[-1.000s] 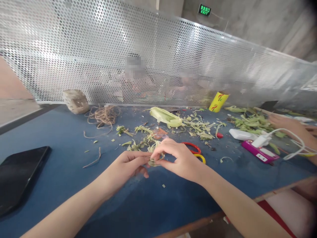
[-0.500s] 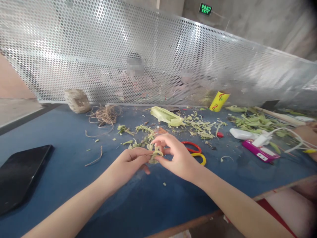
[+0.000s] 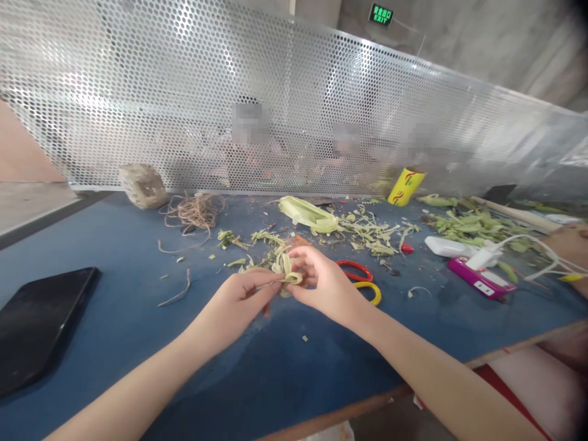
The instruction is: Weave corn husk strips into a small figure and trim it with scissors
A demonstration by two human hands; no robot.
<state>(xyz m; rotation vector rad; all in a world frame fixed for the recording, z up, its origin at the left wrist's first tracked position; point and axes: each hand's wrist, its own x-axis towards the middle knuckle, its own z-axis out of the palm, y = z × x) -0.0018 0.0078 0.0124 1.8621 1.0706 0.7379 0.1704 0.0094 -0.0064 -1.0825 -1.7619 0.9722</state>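
Between my hands is a small bundle of pale green corn husk strips (image 3: pixel 290 277), bent into a loop. My left hand (image 3: pixel 245 300) pinches its left end between thumb and fingers. On the other side, my right hand (image 3: pixel 324 285) has its fingers curled around the loop. Just right of that hand lie scissors with one red and one yellow handle (image 3: pixel 367 288); their blades are hidden. Beyond my hands, husk scraps (image 3: pixel 271 239) are scattered, and a larger piece of green corn husk (image 3: pixel 307 215) rests behind them.
A black phone or tablet (image 3: pixel 39 324) lies at left, near tangled twine (image 3: pixel 195 211) and a rough block (image 3: pixel 143 185). Rightward are a yellow roll (image 3: pixel 407 187), a husk pile (image 3: pixel 478 226) and a purple power strip (image 3: pixel 482 278). A perforated metal screen (image 3: pixel 289 92) stands behind; another person's arm (image 3: pixel 572 251) shows at right.
The fingers of my right hand have curled lower around the husk strips, and more of the looped strip now shows upright between my hands. Both hands stay in about the same place.
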